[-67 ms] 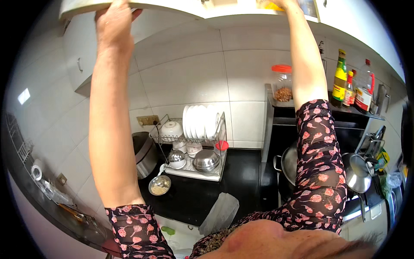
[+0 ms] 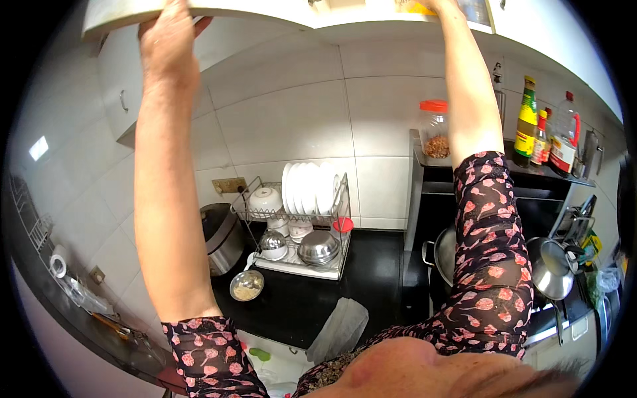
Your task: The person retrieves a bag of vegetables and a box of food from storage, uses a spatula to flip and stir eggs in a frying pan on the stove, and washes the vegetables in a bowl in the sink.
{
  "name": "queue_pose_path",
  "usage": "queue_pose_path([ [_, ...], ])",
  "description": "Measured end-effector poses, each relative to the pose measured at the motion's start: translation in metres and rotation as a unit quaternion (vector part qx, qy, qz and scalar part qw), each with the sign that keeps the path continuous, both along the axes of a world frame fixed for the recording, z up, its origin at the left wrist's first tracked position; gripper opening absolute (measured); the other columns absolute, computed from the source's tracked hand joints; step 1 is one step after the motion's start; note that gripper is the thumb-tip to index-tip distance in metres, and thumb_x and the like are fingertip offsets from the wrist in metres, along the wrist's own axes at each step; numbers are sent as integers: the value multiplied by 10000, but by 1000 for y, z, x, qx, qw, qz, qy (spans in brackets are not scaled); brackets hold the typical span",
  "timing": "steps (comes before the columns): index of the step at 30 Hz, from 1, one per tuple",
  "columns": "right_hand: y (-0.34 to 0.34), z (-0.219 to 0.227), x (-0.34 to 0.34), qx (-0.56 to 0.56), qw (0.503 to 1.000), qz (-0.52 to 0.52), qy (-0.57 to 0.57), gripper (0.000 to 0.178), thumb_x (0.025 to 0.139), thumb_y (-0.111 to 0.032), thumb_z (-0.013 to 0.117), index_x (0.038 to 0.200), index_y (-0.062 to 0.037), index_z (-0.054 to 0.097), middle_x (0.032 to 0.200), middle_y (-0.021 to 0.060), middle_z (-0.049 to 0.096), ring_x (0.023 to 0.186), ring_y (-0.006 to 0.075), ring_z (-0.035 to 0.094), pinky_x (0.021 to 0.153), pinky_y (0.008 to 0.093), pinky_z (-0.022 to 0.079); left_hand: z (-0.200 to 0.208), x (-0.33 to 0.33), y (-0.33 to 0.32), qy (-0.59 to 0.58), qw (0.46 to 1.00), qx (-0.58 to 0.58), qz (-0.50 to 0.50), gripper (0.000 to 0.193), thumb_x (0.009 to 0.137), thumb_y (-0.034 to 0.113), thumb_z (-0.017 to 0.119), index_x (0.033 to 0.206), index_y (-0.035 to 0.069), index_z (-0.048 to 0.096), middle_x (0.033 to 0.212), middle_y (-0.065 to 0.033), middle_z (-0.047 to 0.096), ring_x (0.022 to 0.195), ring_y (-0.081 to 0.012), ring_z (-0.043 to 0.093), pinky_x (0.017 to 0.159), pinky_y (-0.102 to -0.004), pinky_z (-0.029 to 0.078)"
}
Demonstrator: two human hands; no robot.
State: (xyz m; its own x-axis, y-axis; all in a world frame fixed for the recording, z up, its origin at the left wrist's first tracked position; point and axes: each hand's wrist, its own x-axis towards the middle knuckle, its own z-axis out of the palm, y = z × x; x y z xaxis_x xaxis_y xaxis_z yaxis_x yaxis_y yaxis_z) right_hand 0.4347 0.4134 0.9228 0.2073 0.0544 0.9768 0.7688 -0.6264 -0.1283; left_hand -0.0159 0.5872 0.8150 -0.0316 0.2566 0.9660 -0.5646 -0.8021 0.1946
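Both my arms are raised to the wall cabinet at the top of the view. My left hand grips the lower edge of a white cabinet door, which stands swung open. A thumb and fingertips show around its edge. My right hand reaches into the open cabinet, beside a yellow package. The top of the frame cuts off its fingers, so whether it holds the package does not show.
Below stands a dish rack with white plates and bowls. A metal bowl of pale bits sits before it. At right, a red-lidded jar and several sauce bottles stand on a shelf above a pan.
My left hand and the cabinet door have shifted slightly left. My right hand stays at nearly the same place in the cabinet.
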Motion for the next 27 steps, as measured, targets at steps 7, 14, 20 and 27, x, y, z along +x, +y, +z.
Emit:
queue_pose_path([
  [7, 21, -3, -27, 218, 974, 28, 45, 262, 870, -209, 534, 938, -5, 684, 963, 231, 660, 938, 346, 647, 782, 441, 517, 11, -11, 29, 12, 971, 131, 200, 471, 986, 216, 447, 1388, -11, 353, 1444, -146, 311, 1258, -268, 426, 1021, -404, 455],
  [14, -36, 1, -70, 285, 956, 25, -70, 302, 872, -221, 491, 905, 23, 666, 947, 243, 660, 874, 362, 655, 771, 459, 512, 3, -1, -14, 8, 992, -49, -114, 560, 970, 272, 491, 1406, -23, 302, 1471, -143, 273, 1317, -267, 348, 1075, -408, 394],
  [20, -139, -61, -158, 250, 950, 167, -82, 193, 834, -133, 558, 885, 22, 661, 909, 242, 661, 727, 301, 651, 655, 346, 524, 4, 0, -25, 13, 994, -35, -105, 582, 966, 338, 487, 1415, 13, 308, 1467, -138, 298, 1346, -250, 318, 1097, -396, 362],
  [27, -209, -259, -222, 362, 806, 466, 44, 226, 933, -131, 564, 1053, 57, 605, 931, 77, 645, 755, 124, 620, 665, 278, 505, -8, 54, -81, -6, 992, 114, -60, 500, 942, 336, 535, 1317, 14, 459, 1322, -143, 482, 1221, -222, 463, 1008, -357, 392],
])
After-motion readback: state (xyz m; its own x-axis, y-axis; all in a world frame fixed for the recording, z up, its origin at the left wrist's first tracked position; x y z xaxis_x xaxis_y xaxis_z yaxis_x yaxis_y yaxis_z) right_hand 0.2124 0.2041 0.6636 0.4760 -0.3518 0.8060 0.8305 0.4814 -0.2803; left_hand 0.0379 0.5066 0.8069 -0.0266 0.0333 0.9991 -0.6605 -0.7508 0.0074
